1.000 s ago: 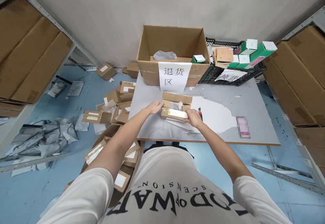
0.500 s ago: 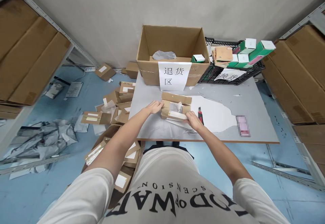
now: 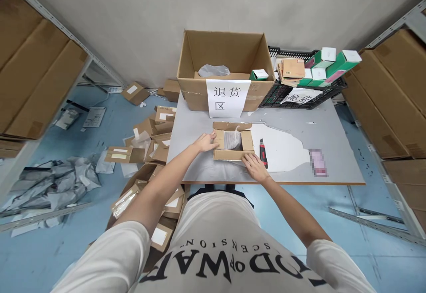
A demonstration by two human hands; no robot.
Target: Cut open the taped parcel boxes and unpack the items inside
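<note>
A small cardboard parcel box (image 3: 233, 154) lies on the grey table (image 3: 333, 160) with all its flaps spread flat. Inside it shows a grey-white plastic wrap (image 3: 232, 139). My left hand (image 3: 206, 142) grips the box's left flap. My right hand (image 3: 253, 166) rests on the table at the box's near right corner, fingers spread, holding nothing. A red and black utility knife (image 3: 262, 153) lies just right of the box.
A big open carton (image 3: 226, 90) with a paper sign stands at the table's back. A black crate (image 3: 299, 98) with green and white boxes sits beside it. A pink item (image 3: 317, 162) lies right. Discarded cartons (image 3: 156, 138) and grey bags (image 3: 56, 182) litter the floor left.
The box's flaps have been folded fully open and lie flat. My right hand has let go of the near flap and dropped to the table.
</note>
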